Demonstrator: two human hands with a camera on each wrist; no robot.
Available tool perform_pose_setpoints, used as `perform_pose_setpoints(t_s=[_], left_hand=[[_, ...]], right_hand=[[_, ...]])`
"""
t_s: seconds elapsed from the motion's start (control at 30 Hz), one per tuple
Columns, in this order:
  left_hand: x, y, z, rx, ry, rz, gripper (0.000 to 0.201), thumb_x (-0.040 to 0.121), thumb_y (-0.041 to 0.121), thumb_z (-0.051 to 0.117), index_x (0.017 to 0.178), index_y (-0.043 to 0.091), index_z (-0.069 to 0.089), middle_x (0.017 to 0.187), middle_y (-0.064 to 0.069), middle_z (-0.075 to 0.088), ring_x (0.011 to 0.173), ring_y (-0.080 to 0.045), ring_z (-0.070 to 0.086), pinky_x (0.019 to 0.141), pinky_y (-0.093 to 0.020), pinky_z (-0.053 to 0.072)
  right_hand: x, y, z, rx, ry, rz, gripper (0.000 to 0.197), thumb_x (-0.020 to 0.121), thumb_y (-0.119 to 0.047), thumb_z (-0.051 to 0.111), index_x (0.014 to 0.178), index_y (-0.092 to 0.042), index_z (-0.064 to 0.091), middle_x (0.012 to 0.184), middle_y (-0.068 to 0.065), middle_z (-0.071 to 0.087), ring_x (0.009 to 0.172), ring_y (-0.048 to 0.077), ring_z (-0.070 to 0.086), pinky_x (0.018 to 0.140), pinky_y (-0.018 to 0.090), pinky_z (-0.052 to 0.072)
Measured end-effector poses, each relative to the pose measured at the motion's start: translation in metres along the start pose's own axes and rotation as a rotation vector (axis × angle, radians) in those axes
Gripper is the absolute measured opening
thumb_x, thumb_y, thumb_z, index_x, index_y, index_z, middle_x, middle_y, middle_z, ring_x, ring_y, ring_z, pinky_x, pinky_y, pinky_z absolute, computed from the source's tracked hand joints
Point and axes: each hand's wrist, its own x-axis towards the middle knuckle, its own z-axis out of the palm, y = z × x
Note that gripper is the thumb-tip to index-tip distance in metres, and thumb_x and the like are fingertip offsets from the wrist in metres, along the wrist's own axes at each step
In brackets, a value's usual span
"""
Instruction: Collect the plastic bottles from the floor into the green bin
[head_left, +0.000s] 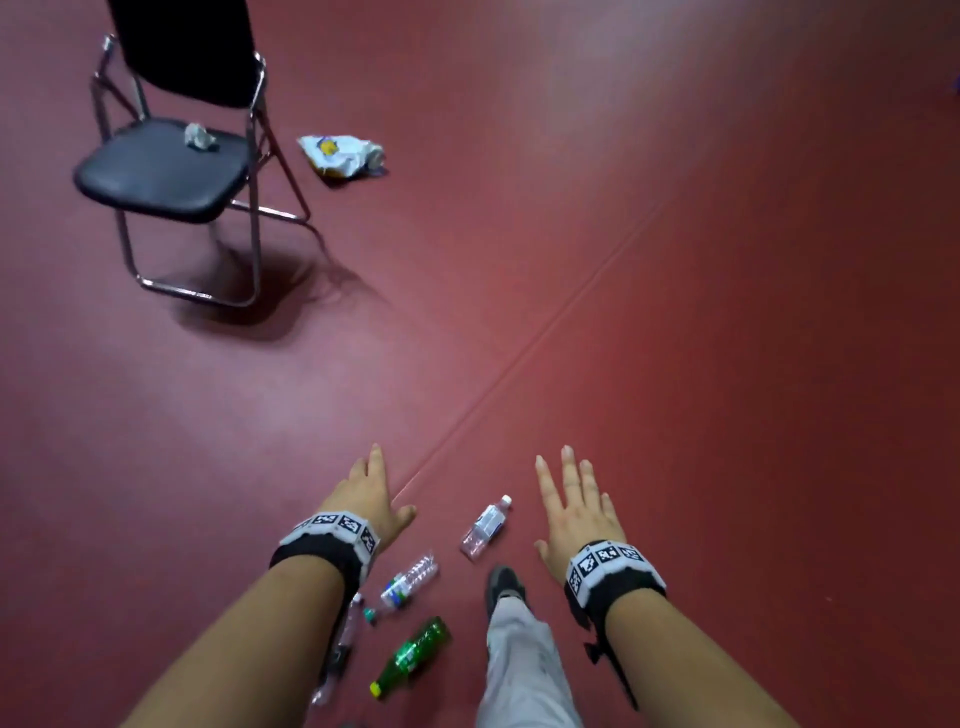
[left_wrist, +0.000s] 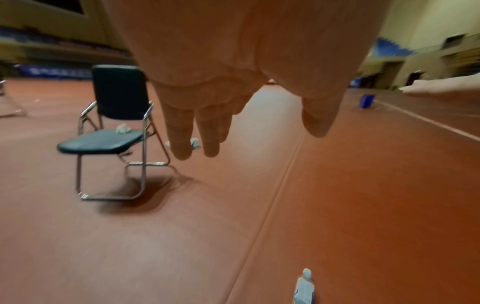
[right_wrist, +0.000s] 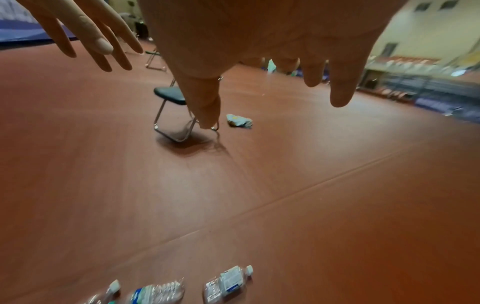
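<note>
Four plastic bottles lie scattered on the red floor (head_left: 675, 338) at a person's feet, none yet picked up and no green bin in any view; the collecting appears to be at its very start. Nearest, the green bottle (head_left: 411, 656) lies by the trouser leg (head_left: 524, 670), with a slim clear bottle (head_left: 340, 649) partly hidden under the left forearm. Just beyond, a ribbed clear bottle (head_left: 406, 583) lies below the left wrist, and a small white-capped bottle (head_left: 486, 527) rests between the two hands, beside the shoe (head_left: 503, 587). Above them the left hand (head_left: 370, 499) and right hand (head_left: 577, 506) hover palm-down, each grip released, fingers straight and holding nothing. The next move likely calls for stooping and closing a hand round a bottle's body; the white-capped one looks nearest to either hand. Farther off, a crumpled wrapper (head_left: 343, 154) lies near a black folding chair (head_left: 161, 166) bearing a wad of paper (head_left: 198, 137). Farthest, a blue bin (left_wrist: 366, 100) stands by the wall.
</note>
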Motion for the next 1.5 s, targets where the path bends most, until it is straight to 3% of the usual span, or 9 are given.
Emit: perform_pose_setpoints(t_s=[0.2, 0.43, 0.63, 0.73, 0.8, 0.9, 1.03, 1.3, 1.5], left_hand=[[0.124, -0.010, 0.092, -0.160, -0.189, -0.345, 0.107, 0.083, 0.051, 0.068, 0.156, 0.016, -0.003, 0.158, -0.013, 0.021, 0.140, -0.031, 0.036, 0.112, -0.039, 0.034], [0.271, -0.064, 0.320, -0.147, -0.339, -0.460, 0.122, 0.072, 0.049, 0.080, 0.155, 0.028, -0.006, 0.162, -0.013, 0.008, 0.146, -0.034, 0.022, 0.118, -0.043, 0.025], [0.299, -0.106, 0.490, -0.029, -0.456, -0.505, 0.137, 0.064, 0.048, 0.086, 0.149, 0.041, -0.020, 0.162, -0.006, -0.015, 0.150, -0.029, -0.003, 0.119, -0.054, 0.014], [0.311, -0.123, 0.535, 0.036, -0.437, -0.469, 0.140, 0.063, 0.051, 0.086, 0.147, 0.042, -0.025, 0.161, -0.006, -0.021, 0.149, -0.029, -0.011, 0.117, -0.058, 0.007], [0.319, -0.132, 0.550, 0.051, -0.388, -0.459, 0.139, 0.063, 0.051, 0.086, 0.147, 0.043, -0.025, 0.161, -0.007, -0.020, 0.150, -0.028, -0.010, 0.116, -0.060, 0.005], [0.325, -0.140, 0.552, 0.022, -0.346, -0.493, 0.139, 0.062, 0.047, 0.087, 0.147, 0.044, -0.023, 0.162, -0.007, -0.016, 0.150, -0.028, -0.007, 0.114, -0.063, 0.004], [0.321, -0.133, 0.522, -0.007, -0.343, -0.531, 0.142, 0.060, 0.046, 0.089, 0.146, 0.045, -0.024, 0.162, -0.005, -0.016, 0.150, -0.027, -0.006, 0.115, -0.062, 0.004], [0.243, -0.106, 0.401, -0.151, -0.326, -0.533, 0.142, 0.060, 0.046, 0.089, 0.146, 0.047, -0.024, 0.162, -0.005, -0.017, 0.150, -0.027, -0.005, 0.113, -0.064, 0.003], [0.151, -0.150, 0.327, -0.261, -0.347, -0.602, 0.141, 0.062, 0.048, 0.088, 0.143, 0.049, -0.027, 0.162, -0.003, -0.017, 0.150, -0.027, 0.006, 0.115, -0.063, 0.006]], right_hand=[[0.181, 0.034, 0.066, -0.028, -0.195, -0.110, 0.116, 0.092, -0.028, 0.064, 0.137, -0.030, -0.043, 0.147, 0.008, -0.049, 0.147, 0.032, -0.024, 0.122, 0.047, 0.007], [0.385, 0.061, 0.282, -0.304, -0.266, -0.304, 0.108, 0.087, 0.005, 0.052, 0.149, -0.026, -0.031, 0.155, 0.009, -0.039, 0.148, 0.035, -0.020, 0.121, 0.054, 0.008], [0.474, 0.069, 0.460, -0.478, -0.267, -0.461, 0.121, 0.085, -0.013, 0.073, 0.148, -0.027, -0.030, 0.158, 0.012, -0.031, 0.148, 0.038, -0.016, 0.116, 0.061, 0.005], [0.492, 0.067, 0.503, -0.561, -0.228, -0.580, 0.117, 0.080, 0.008, 0.064, 0.153, -0.025, -0.021, 0.161, 0.013, -0.023, 0.150, 0.037, -0.011, 0.115, 0.067, 0.004], [0.497, 0.066, 0.516, -0.589, -0.154, -0.633, 0.106, 0.079, 0.000, 0.063, 0.157, -0.023, -0.005, 0.164, 0.016, -0.002, 0.149, 0.041, 0.008, 0.113, 0.071, 0.007], [0.500, 0.067, 0.520, -0.557, -0.147, -0.676, 0.076, 0.078, -0.012, 0.070, 0.145, -0.008, 0.034, 0.133, 0.025, 0.048, 0.123, 0.045, 0.046, 0.112, 0.071, 0.017], [0.474, 0.070, 0.493, -0.501, -0.307, -0.618, 0.060, 0.067, -0.016, 0.083, 0.115, -0.002, 0.049, 0.102, 0.021, 0.056, 0.089, 0.040, 0.059, 0.076, 0.044, 0.045], [0.348, 0.091, 0.392, -0.543, -0.515, -0.469, 0.062, 0.086, -0.053, 0.063, 0.133, -0.020, 0.038, 0.120, 0.003, 0.051, 0.111, 0.027, 0.054, 0.088, 0.038, 0.043], [0.273, 0.054, 0.304, -0.674, -0.630, -0.387, 0.077, 0.083, -0.043, 0.062, 0.146, -0.023, 0.024, 0.136, 0.001, 0.042, 0.124, 0.025, 0.047, 0.099, 0.037, 0.040]])
